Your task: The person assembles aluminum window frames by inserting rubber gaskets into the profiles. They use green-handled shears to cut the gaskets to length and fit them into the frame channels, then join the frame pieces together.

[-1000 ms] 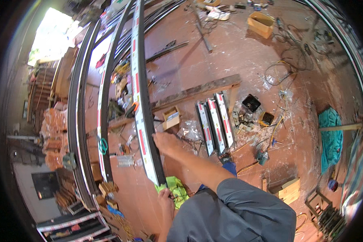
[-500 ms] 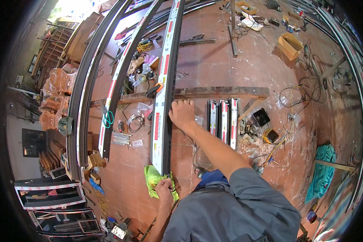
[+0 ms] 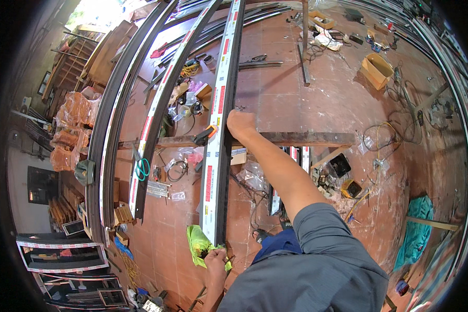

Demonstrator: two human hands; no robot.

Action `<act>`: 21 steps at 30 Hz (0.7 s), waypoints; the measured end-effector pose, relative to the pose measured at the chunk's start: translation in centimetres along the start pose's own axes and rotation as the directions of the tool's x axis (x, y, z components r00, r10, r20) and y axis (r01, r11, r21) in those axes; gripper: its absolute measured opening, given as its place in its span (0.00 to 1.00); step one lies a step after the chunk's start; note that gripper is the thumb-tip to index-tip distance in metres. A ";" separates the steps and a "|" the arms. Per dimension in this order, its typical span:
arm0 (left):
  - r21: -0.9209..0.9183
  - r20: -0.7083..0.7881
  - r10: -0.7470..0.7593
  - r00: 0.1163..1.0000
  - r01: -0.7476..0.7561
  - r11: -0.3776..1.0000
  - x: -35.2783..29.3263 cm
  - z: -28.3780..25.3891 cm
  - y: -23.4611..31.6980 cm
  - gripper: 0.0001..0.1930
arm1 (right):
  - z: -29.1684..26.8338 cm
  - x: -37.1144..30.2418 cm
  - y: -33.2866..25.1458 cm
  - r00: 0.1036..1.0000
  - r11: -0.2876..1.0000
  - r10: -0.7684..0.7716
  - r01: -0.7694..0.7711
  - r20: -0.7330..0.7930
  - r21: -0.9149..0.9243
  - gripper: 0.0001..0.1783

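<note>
The long dark bar [image 3: 223, 110], its face white with red patches, lies across a wooden beam [image 3: 312, 139], right hand [image 3: 242, 125] curled at its side, left hand [image 3: 216, 258] bunched by its near end, though whether either grips it I cannot tell.

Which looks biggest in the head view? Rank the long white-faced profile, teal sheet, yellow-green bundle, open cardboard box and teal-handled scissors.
1. Long white-faced profile
2. Teal sheet
3. Yellow-green bundle and open cardboard box: too close to rank, as the left hand partly covers the bundle
4. Teal-handled scissors
</note>
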State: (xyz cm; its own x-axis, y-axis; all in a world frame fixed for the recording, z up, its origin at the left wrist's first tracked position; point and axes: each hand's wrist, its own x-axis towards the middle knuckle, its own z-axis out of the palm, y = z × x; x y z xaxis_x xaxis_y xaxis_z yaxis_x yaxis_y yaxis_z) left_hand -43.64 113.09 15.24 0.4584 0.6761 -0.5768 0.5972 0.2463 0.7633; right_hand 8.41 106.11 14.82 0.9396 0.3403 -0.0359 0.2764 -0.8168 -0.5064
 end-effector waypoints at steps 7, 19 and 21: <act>0.029 -0.001 -0.007 1.000 0.007 1.000 -0.4 0.1 0.6 0.05 | 0.8 0.2 1.3 0.992 0.993 -0.001 0.015 -0.123 0.116 0.18; -0.352 0.017 0.004 1.000 0.002 0.936 -0.4 0.4 -1.9 0.03 | 0.8 -0.2 1.9 0.984 0.983 -0.018 0.049 -0.175 0.176 0.22; -0.248 0.007 0.063 0.998 -0.060 0.967 -0.3 0.4 -1.6 0.03 | 1.4 0.0 2.1 0.980 0.978 -0.015 0.056 -0.199 0.201 0.21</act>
State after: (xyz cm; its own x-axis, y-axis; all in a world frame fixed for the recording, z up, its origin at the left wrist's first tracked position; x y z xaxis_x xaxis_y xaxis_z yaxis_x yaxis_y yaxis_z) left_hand -44.45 112.20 14.04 0.4998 0.6856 -0.5292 0.3870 0.3699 0.8446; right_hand 8.74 105.00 12.56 0.9566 0.2535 0.1437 0.2825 -0.6857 -0.6708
